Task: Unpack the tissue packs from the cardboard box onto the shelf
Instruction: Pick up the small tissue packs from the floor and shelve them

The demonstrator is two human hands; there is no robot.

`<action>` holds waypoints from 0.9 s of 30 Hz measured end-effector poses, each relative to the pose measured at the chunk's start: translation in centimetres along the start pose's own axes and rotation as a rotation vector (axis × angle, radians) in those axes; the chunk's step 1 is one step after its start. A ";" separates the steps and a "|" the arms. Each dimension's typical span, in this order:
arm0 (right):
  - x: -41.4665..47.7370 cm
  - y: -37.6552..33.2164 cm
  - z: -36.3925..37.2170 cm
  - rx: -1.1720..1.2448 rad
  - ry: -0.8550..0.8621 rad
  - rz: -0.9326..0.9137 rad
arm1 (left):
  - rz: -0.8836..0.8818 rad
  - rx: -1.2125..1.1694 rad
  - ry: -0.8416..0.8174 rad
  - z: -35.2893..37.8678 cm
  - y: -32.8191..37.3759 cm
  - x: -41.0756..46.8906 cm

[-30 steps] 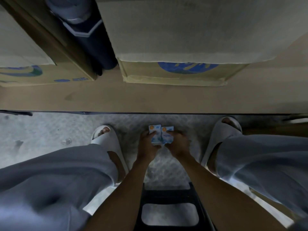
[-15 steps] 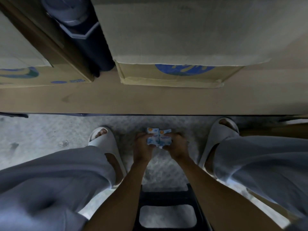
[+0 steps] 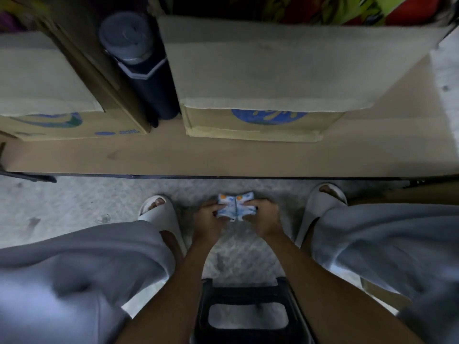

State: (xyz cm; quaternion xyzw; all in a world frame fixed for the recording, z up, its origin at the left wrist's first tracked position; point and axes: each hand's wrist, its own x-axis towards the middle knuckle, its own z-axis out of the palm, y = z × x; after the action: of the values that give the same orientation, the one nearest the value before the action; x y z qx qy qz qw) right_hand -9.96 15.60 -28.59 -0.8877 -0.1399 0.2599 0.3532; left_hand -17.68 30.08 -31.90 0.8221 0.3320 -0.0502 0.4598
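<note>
Flat tan shelf board [image 3: 223,157] spans the frame, carrying two matte cardboard boxes [image 3: 268,70] with blue printed logos. Speckled grey floor [image 3: 74,207] below. Left hand [image 3: 208,219] and right hand [image 3: 263,217] each clamped on glossy blue-white tissue packs [image 3: 236,207], pressed side by side just above the floor.

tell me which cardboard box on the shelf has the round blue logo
The right cardboard box, beside the dark bottle. The left cardboard box shows blue-green swooshes instead.
</note>
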 end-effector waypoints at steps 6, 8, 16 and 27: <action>-1.8 -3.4 -3.2 0.154 0.097 -0.011 | 0.079 -0.005 0.053 -3.5 3.8 -1.8; -2.8 -4.8 -4.1 0.175 0.108 -0.012 | 0.116 0.003 0.079 -5.1 5.6 -3.1; -7.3 -12.0 -8.0 0.186 0.230 -0.149 | 0.269 -0.101 0.255 -12.3 12.0 -7.6; -12.7 -23.5 -13.6 0.172 0.428 -0.454 | 0.500 -0.173 0.480 -22.6 19.3 -14.7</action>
State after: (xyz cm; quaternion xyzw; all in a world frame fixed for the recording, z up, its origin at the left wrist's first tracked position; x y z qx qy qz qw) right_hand -14.37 19.23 0.82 -0.8352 -0.2344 -0.0072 0.4974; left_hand -22.72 33.68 0.65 0.8243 0.2222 0.2866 0.4348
